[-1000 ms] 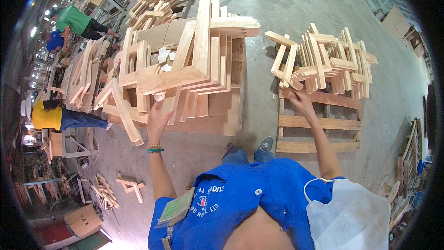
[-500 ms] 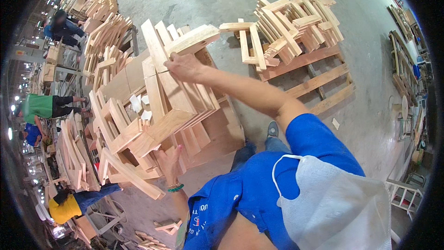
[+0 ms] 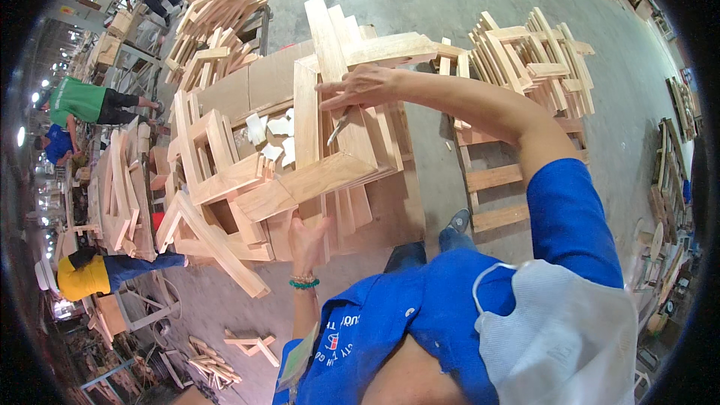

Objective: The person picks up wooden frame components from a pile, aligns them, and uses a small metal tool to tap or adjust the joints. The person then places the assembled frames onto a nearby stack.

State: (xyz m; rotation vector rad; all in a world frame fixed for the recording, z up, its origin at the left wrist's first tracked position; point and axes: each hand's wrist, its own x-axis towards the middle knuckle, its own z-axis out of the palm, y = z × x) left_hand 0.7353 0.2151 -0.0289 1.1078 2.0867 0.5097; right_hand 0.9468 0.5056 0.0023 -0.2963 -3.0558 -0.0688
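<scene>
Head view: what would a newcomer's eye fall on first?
Probably the stack of wooden frames at the centre, with the right hand near its top and the left hand at its lower edge. Next, the white mask at lower right, bright against the blue shirt.

Wooden frame [image 3: 324,178]: stacked on others | Left hand [image 3: 306,241]: placed at lower edge | Right hand [image 3: 366,85]: laid across upper part

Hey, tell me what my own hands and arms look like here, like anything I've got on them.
Both your left hand and right hand are ungloved. Beaded bracelets, one of them green, circle the left wrist; the right wrist is bare. A plain blue short sleeve ends above your right elbow.
</scene>
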